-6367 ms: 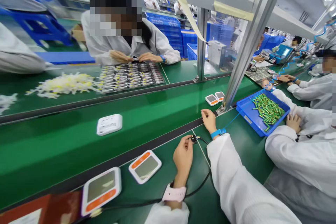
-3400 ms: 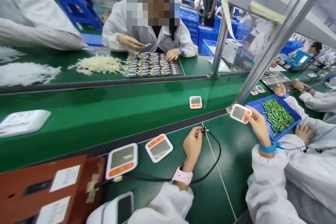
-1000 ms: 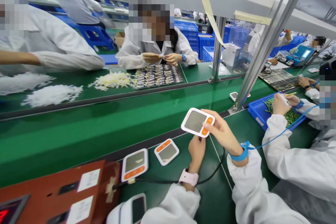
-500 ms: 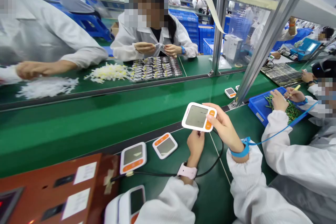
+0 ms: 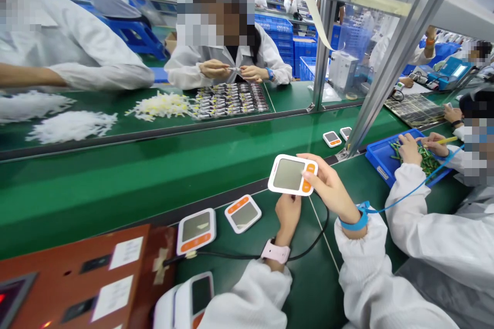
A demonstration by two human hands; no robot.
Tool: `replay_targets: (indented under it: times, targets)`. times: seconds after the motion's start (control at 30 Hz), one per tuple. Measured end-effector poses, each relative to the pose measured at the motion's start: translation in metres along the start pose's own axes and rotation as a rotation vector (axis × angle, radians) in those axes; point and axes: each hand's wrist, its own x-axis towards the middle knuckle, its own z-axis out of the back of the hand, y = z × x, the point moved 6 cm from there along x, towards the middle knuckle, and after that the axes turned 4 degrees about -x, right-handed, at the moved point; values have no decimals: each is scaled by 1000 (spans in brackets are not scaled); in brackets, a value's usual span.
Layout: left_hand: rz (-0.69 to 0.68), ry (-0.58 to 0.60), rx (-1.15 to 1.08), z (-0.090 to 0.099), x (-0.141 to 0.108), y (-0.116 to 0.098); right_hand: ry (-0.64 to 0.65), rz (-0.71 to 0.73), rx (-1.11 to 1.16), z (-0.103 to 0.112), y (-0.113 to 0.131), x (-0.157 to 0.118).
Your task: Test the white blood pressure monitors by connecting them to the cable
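My right hand (image 5: 328, 185) grips a white blood pressure monitor (image 5: 287, 175) by its right end, with the thumb over the orange buttons. Its grey screen looks blank and faces me. Just below the monitor, my left hand (image 5: 288, 213) is closed, fingertips partly hidden behind the casing. A black cable (image 5: 320, 234) loops up behind the monitor towards those fingers; its end is out of sight. To the left, a second monitor (image 5: 243, 213) and a third monitor (image 5: 196, 231) lie on the green bench. More white monitors (image 5: 203, 293) are stacked near my left sleeve.
An orange-brown test box (image 5: 77, 277) stands at lower left, the cable leaving its side. Beyond runs a green conveyor belt (image 5: 154, 175) carrying monitors (image 5: 332, 139). A metal post (image 5: 401, 61) rises at right, near a blue tray (image 5: 380, 167) and a co-worker's hands (image 5: 411, 149).
Faint marks on the held monitor's screen have vanished. The monitors on the belt have shifted left. A co-worker's hand at far left has withdrawn from the white pile. My hands stay nearly still.
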Motion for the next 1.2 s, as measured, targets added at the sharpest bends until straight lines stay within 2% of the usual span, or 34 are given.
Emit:
replay_targets:
  times: [0.73, 0.9, 1.0, 1.07, 1.13, 1.2]
  targets:
    - [-4, 14, 65, 1, 2, -3, 48, -4, 12, 1, -6, 3]
    - [31, 37, 188, 1, 5, 1, 60, -10, -122, 9, -13, 6]
    - [5, 4, 160, 2, 7, 2, 109, -42, -282, 26, -17, 3]
    - [-40, -24, 55, 3, 6, 1, 83, -87, -439, 48, -20, -2]
    - [-66, -32, -62, 4, 5, -2, -46, -139, -605, 80, -22, -10]
    - [-52, -27, -118, 4, 3, -3, -262, -167, -745, 116, -22, -17]
